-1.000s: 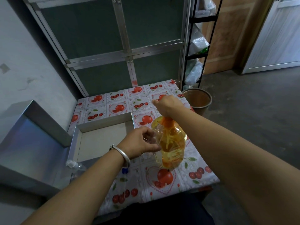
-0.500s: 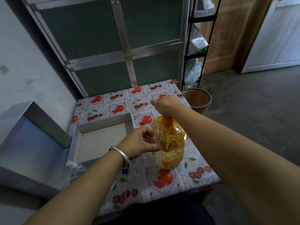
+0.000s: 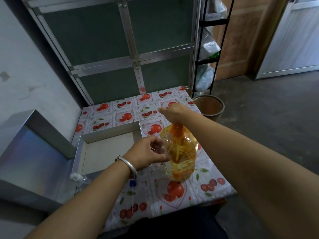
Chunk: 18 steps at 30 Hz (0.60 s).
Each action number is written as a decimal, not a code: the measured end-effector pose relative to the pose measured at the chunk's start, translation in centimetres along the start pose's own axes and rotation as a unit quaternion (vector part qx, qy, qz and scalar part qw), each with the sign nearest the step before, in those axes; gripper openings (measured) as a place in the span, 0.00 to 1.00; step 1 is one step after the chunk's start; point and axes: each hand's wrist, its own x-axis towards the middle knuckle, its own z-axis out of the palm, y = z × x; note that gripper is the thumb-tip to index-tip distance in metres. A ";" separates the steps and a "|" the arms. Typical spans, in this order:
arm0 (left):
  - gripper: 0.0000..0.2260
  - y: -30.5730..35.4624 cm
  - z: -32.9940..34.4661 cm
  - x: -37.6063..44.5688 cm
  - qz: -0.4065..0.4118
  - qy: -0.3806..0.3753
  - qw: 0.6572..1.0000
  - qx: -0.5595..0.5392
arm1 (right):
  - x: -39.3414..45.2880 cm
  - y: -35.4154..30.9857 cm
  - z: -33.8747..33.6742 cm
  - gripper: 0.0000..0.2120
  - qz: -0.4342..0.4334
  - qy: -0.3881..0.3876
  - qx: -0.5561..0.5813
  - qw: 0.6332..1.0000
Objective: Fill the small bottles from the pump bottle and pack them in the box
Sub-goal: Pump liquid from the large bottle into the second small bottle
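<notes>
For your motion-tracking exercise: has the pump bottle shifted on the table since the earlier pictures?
No. The pump bottle stands where it did, just right of the box corner.

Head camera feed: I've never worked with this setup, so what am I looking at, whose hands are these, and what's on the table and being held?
There is no machine here: a person wears one wide-angle camera on the head, looking down at their own bare hands. The right hand rests on the orange pump top of the pump bottle, which holds yellow liquid and stands on the fruit-patterned tablecloth. The left hand, with a bracelet on its wrist, holds a small clear bottle against the pump bottle. Beside them lies the open box, with nothing visible inside. More clear bottles lie near its front corner.
</notes>
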 end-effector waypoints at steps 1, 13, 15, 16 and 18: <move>0.20 0.0 0.0 0.1 0.001 0.000 1.000 0.000 | 0.1 0.0 0.1 0.26 -0.003 -0.003 -0.002 1.000; 0.21 0.0 0.3 0.3 -0.001 -0.003 1.000 -0.003 | 0.5 0.2 0.2 0.29 0.007 -0.004 0.002 1.000; 0.21 0.0 0.4 0.4 -0.001 -0.005 1.000 -0.006 | 0.8 0.3 0.5 0.27 -0.006 0.005 -0.005 1.000; 0.20 0.0 0.4 0.4 -0.002 -0.007 1.000 -0.007 | 0.9 0.5 0.6 0.26 -0.007 0.014 -0.007 1.000; 0.19 -0.1 0.6 0.5 0.000 -0.006 1.000 -0.008 | 0.9 0.6 0.6 0.24 -0.010 0.031 -0.031 0.999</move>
